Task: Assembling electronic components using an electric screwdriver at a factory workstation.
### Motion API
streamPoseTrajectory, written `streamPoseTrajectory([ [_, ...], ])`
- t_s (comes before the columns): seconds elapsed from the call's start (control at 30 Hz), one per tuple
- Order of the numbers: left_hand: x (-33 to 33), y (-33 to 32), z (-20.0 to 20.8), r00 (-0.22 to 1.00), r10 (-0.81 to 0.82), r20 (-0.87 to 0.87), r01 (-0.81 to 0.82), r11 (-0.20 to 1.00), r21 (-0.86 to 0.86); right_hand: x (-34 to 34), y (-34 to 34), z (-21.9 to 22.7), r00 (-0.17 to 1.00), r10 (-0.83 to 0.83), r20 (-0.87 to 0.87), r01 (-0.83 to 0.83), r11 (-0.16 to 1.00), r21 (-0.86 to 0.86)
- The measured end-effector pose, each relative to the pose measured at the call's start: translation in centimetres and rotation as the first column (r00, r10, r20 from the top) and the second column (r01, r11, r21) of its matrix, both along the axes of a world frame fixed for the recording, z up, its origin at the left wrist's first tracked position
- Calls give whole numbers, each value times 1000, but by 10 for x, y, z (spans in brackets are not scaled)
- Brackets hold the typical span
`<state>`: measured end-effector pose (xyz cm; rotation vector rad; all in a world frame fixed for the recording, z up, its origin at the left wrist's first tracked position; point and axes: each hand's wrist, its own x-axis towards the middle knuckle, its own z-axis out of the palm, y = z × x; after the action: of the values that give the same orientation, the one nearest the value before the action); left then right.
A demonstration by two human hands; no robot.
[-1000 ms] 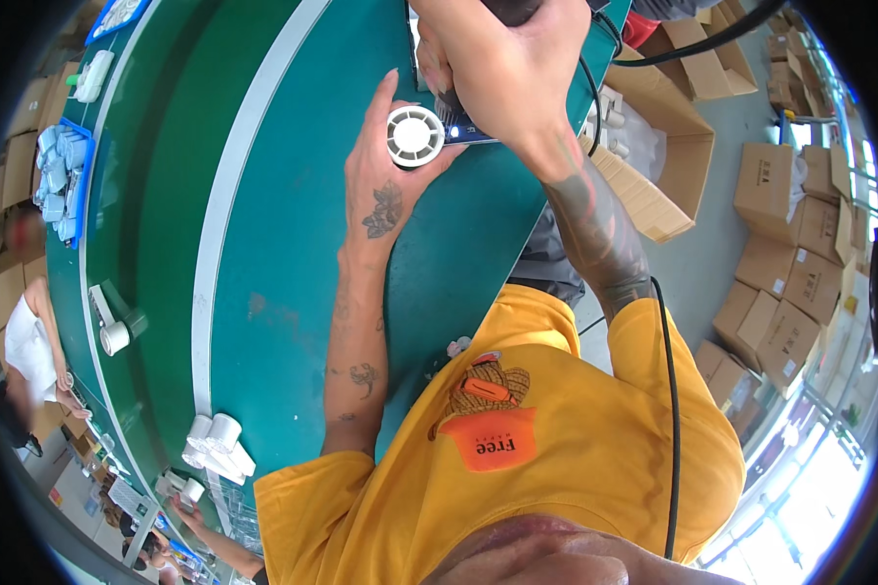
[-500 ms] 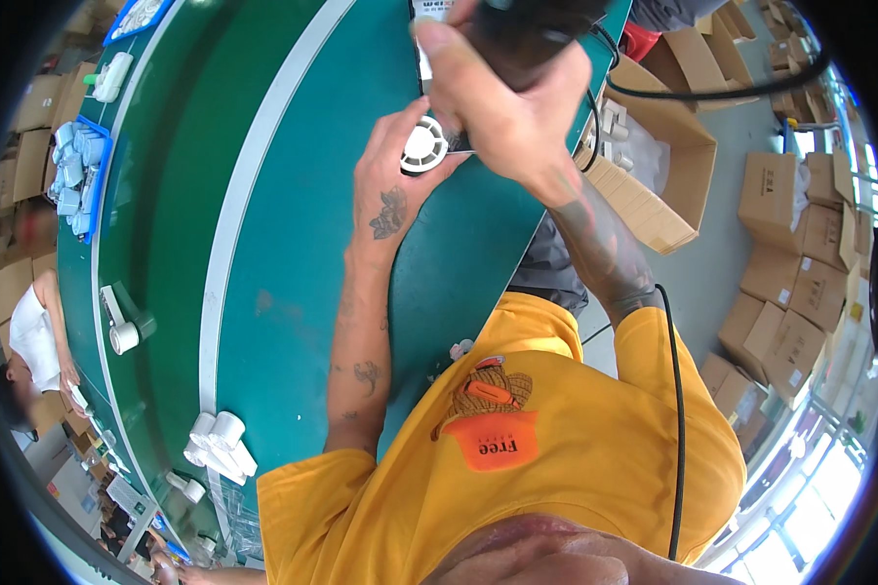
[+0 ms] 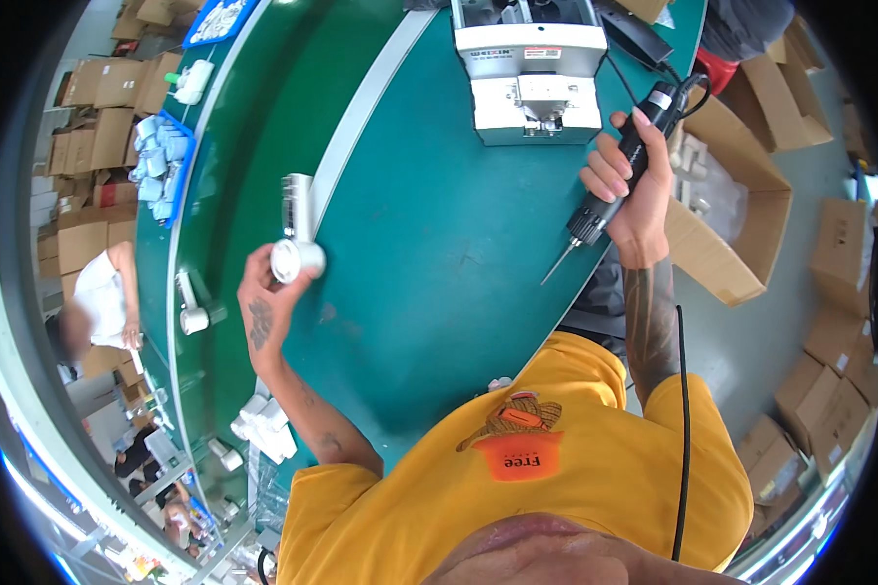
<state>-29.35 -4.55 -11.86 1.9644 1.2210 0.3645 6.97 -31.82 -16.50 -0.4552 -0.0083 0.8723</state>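
My left hand grips a white hair-dryer-shaped unit by its round head, over the pale strip along the left of the table. The unit's handle points away from me and shows a dark marking. In my right hand, fingers are wrapped round a black electric screwdriver. Its thin bit slants down to the left, touching nothing, above the right side of the green table. Beyond, a white and black bench machine with a metal front piece stands at the far end, apart from both hands.
Left of the table runs a green conveyor belt with another white unit on it. A blue tray of light-blue parts lies beyond. White pieces sit near left. Right is an open carton. A co-worker is across the belt.
My left hand has carried the white unit left, from the far middle to the belt side. My right hand has drawn back to the right with the screwdriver, and the bench machine shows fully.
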Motion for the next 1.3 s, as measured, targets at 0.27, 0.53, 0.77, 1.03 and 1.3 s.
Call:
streamPoseTrajectory([
  [0.27, 50, 245, -55, 682, 588, -435, -161, 701, 694, -3, -1, -17, 995, -12, -104, 25, 992, 126],
  [0.53, 268, 349, -52, 845, -88, -528, 453, 642, 618, -6, 1, -17, 993, 39, -108, -31, 997, 74],
  [0.77, 413, 328, -51, 860, -284, -425, 502, 623, 600, 0, -5, -16, 984, 84, -158, -75, 995, 62],
  [1.03, 264, 262, -39, 989, -147, -29, 140, 835, 532, -13, 0, -8, 986, 97, -135, -91, 995, 47],
  [1.3, 112, 16, -33, 977, -101, 189, 41, 954, 297, -24, 22, 109, 666, -122, 736, 315, 940, -130],
])
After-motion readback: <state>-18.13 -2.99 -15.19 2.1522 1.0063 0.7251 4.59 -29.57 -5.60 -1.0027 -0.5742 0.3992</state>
